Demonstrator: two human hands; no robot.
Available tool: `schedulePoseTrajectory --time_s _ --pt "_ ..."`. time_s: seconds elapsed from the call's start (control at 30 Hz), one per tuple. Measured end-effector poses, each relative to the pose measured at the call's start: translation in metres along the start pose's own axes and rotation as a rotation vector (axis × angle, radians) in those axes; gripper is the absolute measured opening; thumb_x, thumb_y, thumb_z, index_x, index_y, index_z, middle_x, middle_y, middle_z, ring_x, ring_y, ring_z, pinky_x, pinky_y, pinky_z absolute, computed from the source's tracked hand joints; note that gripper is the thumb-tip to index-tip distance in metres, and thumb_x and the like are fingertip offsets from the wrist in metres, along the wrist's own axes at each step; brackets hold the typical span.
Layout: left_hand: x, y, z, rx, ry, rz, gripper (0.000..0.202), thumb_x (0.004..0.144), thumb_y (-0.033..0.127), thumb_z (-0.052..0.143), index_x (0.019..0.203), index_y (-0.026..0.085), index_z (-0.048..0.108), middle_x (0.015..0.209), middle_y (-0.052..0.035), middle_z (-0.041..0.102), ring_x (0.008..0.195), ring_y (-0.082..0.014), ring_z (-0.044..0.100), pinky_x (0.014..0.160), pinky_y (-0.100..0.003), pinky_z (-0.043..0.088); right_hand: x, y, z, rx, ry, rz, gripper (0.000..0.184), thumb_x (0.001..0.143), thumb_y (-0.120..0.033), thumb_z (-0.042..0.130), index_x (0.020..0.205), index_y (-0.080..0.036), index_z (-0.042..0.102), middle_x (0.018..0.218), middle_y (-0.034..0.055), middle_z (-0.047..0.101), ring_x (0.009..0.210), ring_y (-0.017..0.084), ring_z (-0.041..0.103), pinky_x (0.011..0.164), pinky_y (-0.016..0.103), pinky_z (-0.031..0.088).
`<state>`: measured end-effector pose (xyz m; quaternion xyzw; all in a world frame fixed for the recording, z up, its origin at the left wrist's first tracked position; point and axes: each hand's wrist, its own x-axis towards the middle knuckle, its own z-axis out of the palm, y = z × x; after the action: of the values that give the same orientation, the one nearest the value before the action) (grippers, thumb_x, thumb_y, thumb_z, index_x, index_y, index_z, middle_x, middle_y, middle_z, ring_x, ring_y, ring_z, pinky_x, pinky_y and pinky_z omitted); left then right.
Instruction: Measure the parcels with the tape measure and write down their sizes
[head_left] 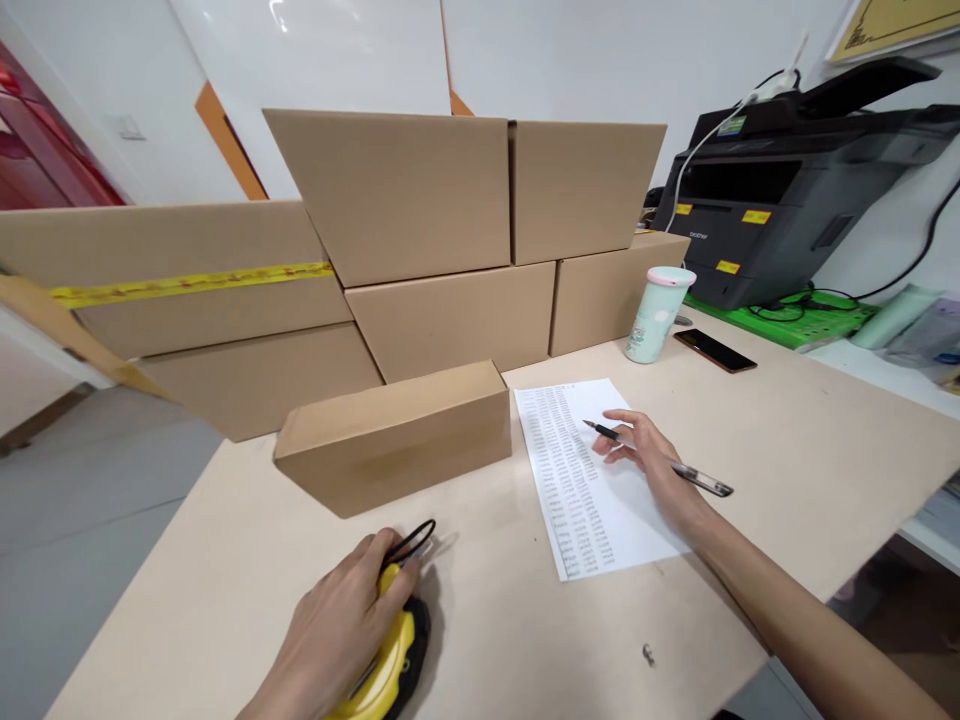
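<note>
My left hand (349,605) is closed around a yellow and black tape measure (390,660) near the table's front edge; its black wrist loop sticks up past the fingers. Between the fingers of my right hand (649,455) lies a black-capped clear pen (701,478), its tip pointing left over a printed sheet (577,510). Columns of small print fill the sheet's left part, while its right part is white. A long, narrow cardboard box (397,450) lies on the table just beyond my left hand, to the left of the sheet.
Larger cardboard boxes (450,315) are stacked along the back, with yellow tape (195,285) on a left one. A mint-green cup (656,315) and a phone (715,350) stand right of them. A black printer (780,200) sits on a green crate (817,318). A small metal bit (649,655) lies near the front edge.
</note>
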<state>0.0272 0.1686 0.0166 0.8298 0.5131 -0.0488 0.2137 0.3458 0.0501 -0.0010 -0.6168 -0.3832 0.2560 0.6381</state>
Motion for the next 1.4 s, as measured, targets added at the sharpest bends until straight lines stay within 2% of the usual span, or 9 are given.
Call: schedulePoseTrajectory --time_s 0.07,0.1,0.2,0.3,0.47,0.67,0.87,1.1,1.4 --pt "0.0 -0.001 0.0 -0.006 -0.012 -0.018 0.03 0.088 0.045 0.026 0.1 0.027 0.047 0.105 -0.0056 0.064 0.098 -0.0271 0.059 0.079 -0.037 0.039 -0.004 0.0 0.001 0.072 -0.037 0.121 0.048 0.08 -0.06 0.054 0.109 -0.022 0.059 0.095 0.008 0.069 0.088 0.022 0.062 0.078 0.036 0.047" --pt "0.0 -0.001 0.0 -0.009 -0.015 -0.027 0.031 0.088 0.046 0.026 0.101 0.028 0.047 0.105 -0.0057 0.064 0.099 -0.0273 0.059 0.08 -0.037 0.039 -0.007 0.001 0.002 0.079 -0.037 0.183 0.045 0.076 -0.056 0.062 0.105 -0.022 0.062 0.096 0.0081 0.069 0.088 0.022 0.062 0.076 0.036 0.048" --pt "0.001 -0.002 -0.001 -0.013 -0.03 -0.041 0.033 0.088 0.049 0.026 0.101 0.028 0.048 0.105 -0.005 0.065 0.099 -0.0266 0.059 0.081 -0.036 0.039 -0.014 0.007 0.006 0.018 0.014 0.247 0.03 0.067 -0.046 0.074 0.077 -0.021 0.063 0.075 0.0016 0.065 0.066 0.016 0.058 0.06 0.029 0.044" --pt "0.002 -0.004 -0.001 -0.019 -0.045 -0.054 0.035 0.087 0.05 0.026 0.101 0.029 0.049 0.107 -0.0045 0.066 0.1 -0.0263 0.059 0.081 -0.036 0.04 -0.017 0.012 0.011 -0.094 0.069 0.186 0.031 0.069 -0.045 0.071 0.065 -0.021 0.053 0.059 -0.0049 0.053 0.052 0.01 0.045 0.049 0.024 0.034" --pt "0.005 -0.009 0.004 -0.052 -0.008 -0.06 0.042 0.085 0.055 0.029 0.108 0.029 0.051 0.114 -0.006 0.064 0.104 -0.0277 0.058 0.085 -0.038 0.04 -0.015 0.018 0.013 -0.187 0.105 0.18 0.034 0.07 -0.044 0.07 0.063 -0.022 0.045 0.052 -0.0057 0.05 0.05 0.011 0.042 0.049 0.024 0.03" --pt "0.003 -0.007 0.004 -0.076 0.018 -0.047 0.038 0.084 0.054 0.031 0.102 0.029 0.054 0.102 -0.0052 0.068 0.095 -0.0277 0.062 0.079 -0.036 0.042 -0.009 0.034 0.008 -0.362 0.167 0.043 0.034 0.072 -0.03 0.063 0.055 -0.022 0.034 0.052 -0.0074 0.034 0.05 0.01 0.031 0.049 0.024 0.024" --pt "0.003 -0.009 0.004 -0.062 -0.021 -0.052 0.04 0.086 0.053 0.029 0.106 0.028 0.051 0.11 -0.0069 0.066 0.101 -0.0287 0.06 0.082 -0.038 0.041 -0.008 0.038 0.009 -0.388 0.157 0.023 0.032 0.072 -0.028 0.059 0.056 -0.023 0.032 0.052 -0.0073 0.031 0.051 0.01 0.029 0.048 0.025 0.023" --pt "0.001 -0.008 0.004 -0.068 -0.001 -0.023 0.037 0.087 0.053 0.028 0.099 0.027 0.052 0.1 -0.0062 0.067 0.094 -0.0286 0.061 0.078 -0.038 0.041 -0.008 0.039 0.008 -0.414 0.109 0.026 0.032 0.074 -0.03 0.059 0.057 -0.023 0.033 0.053 -0.0069 0.031 0.051 0.011 0.029 0.049 0.025 0.022" --pt "0.002 -0.006 0.003 -0.076 -0.014 -0.032 0.037 0.087 0.053 0.029 0.102 0.027 0.052 0.106 -0.0066 0.066 0.099 -0.029 0.06 0.08 -0.039 0.041 -0.008 0.04 0.009 -0.409 0.093 0.02 0.032 0.074 -0.031 0.059 0.057 -0.023 0.033 0.053 -0.0067 0.031 0.051 0.011 0.029 0.05 0.026 0.022"
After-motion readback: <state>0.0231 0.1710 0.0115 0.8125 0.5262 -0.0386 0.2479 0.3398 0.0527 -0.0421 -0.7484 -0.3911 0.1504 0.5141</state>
